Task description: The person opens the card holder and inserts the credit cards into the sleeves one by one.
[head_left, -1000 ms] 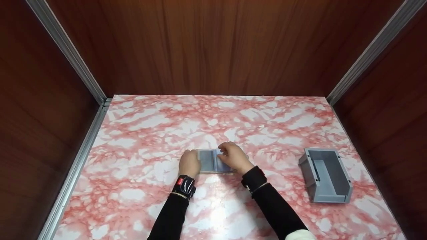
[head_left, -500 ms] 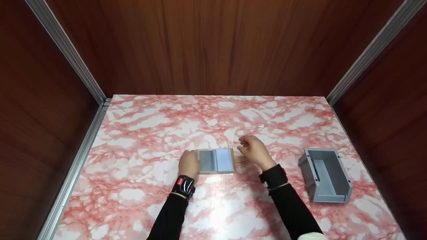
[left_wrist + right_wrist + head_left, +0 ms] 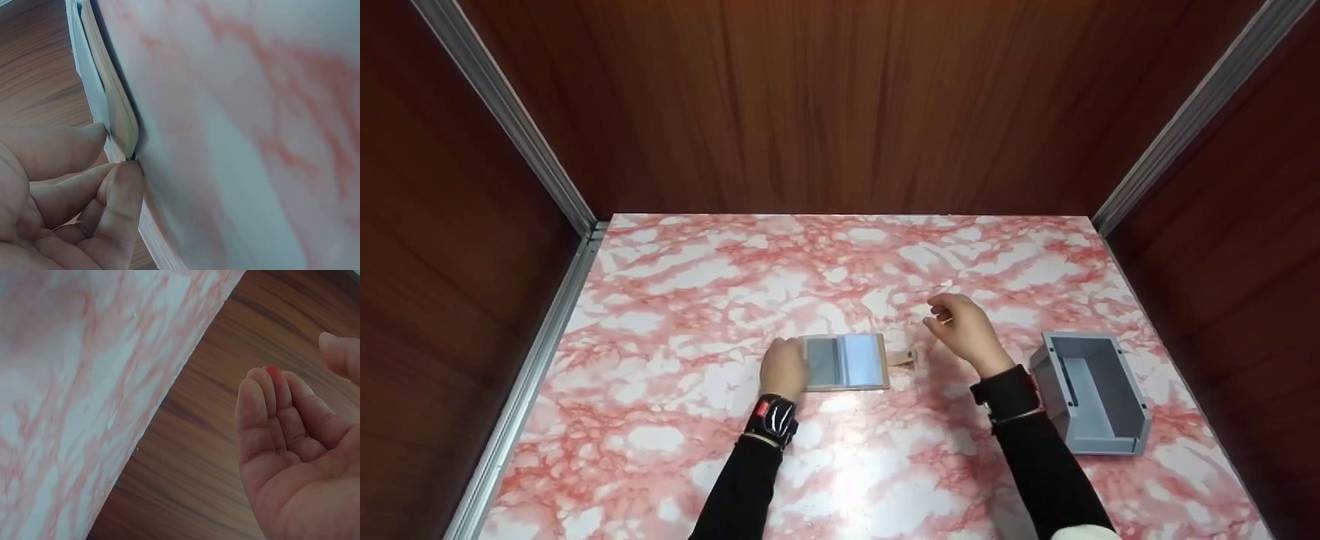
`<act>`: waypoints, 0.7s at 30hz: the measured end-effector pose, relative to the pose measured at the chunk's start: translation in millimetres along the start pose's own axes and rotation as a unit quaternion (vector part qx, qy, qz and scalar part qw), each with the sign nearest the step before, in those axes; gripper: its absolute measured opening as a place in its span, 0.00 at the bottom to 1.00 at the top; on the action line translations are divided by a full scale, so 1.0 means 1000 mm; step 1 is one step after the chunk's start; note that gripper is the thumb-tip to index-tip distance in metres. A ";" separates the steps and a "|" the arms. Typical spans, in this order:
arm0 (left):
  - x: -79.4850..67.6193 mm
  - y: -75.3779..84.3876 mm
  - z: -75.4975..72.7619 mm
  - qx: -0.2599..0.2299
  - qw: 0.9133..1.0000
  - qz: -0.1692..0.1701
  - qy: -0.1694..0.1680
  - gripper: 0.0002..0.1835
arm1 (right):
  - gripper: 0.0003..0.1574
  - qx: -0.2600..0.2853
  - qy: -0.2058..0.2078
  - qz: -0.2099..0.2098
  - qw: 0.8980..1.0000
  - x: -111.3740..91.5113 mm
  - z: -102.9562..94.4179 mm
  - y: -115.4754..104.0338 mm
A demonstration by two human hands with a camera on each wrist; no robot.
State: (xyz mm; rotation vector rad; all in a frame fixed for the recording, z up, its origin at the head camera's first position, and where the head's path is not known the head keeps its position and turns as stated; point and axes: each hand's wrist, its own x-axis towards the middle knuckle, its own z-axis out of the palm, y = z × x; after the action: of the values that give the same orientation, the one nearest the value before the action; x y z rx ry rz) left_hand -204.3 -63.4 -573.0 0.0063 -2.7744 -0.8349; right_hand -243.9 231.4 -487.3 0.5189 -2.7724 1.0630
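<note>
A card holder (image 3: pixel 861 361) lies spread flat on the table, with clear plastic sleeves, a tan cover and a short tan strap (image 3: pixel 900 358) reaching out to its right. My left hand (image 3: pixel 784 369) pinches its left edge; in the left wrist view the thumb lies on the sleeves and the fingertips meet the edge of the card holder (image 3: pixel 115 101). Raised above the table right of the strap, my right hand (image 3: pixel 969 331) has loosely bent fingers. The right wrist view shows nothing in that hand (image 3: pixel 298 450), its thumb apart from the fingers.
A grey plastic bin (image 3: pixel 1099 394) stands on the right side of the table, close to the right forearm. The red-and-white marbled table (image 3: pixel 697 300) is bounded by brown wood-grain panels (image 3: pixel 840 112) at the back and both sides.
My right hand has come off the sleeves and moved right, uncovering the right side of the card holder and its strap. The left hand stays on the left edge.
</note>
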 end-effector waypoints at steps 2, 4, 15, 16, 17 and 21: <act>0.000 0.000 0.000 0.005 1.000 0.004 0.001 0.05 | 0.21 0.001 0.000 0.001 1.000 -0.002 -0.005 0.002; 0.000 0.000 0.000 0.009 1.000 0.007 0.004 0.05 | 0.21 0.000 0.001 0.001 1.000 -0.003 -0.009 0.003; 0.001 0.000 0.002 0.018 1.000 -0.001 0.001 0.04 | 0.20 -0.009 0.020 0.007 1.000 -0.014 -0.035 0.015; 0.001 0.000 0.002 0.019 1.000 0.001 0.001 0.04 | 0.21 -0.010 0.019 0.009 1.000 -0.015 -0.038 0.016; 0.001 0.000 0.002 0.019 1.000 0.002 0.001 0.04 | 0.21 -0.011 0.017 0.011 1.000 -0.016 -0.041 0.017; 0.000 0.000 0.002 0.014 1.000 0.003 0.000 0.04 | 0.21 -0.013 0.016 0.016 1.000 -0.021 -0.053 0.022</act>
State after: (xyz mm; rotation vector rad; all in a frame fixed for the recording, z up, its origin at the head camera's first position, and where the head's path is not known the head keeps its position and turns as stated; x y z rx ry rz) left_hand -205.2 -62.8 -574.4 0.0021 -2.7838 -0.7948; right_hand -232.3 287.0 -466.7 0.4534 -2.7723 1.0304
